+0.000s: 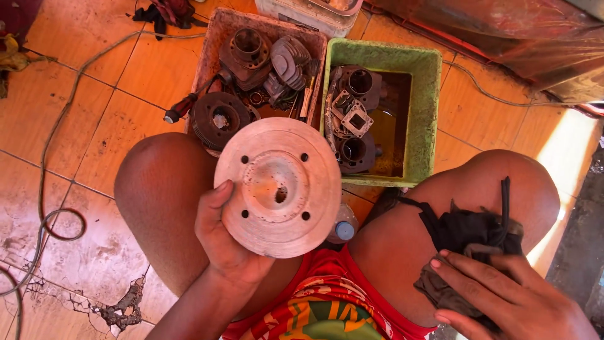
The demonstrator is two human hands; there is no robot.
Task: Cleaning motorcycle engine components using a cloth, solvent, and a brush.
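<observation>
My left hand (225, 242) holds up a round metal cylinder head (278, 186), its domed inner face toward me, with bolt holes around the rim and a hole near the middle. My right hand (503, 296) rests flat on a dark rag (469, 236) that lies over my right thigh. I sit low with both knees apart above an orange tiled floor.
A green tray (428, 113) holds oily liquid and engine parts. A brown tray (217, 38) beside it holds finned cylinders, gaskets and a red-handled screwdriver (182, 108). A small bottle with a blue cap (344, 230) stands between my legs. A cable (56, 126) snakes over the cracked tiles at left.
</observation>
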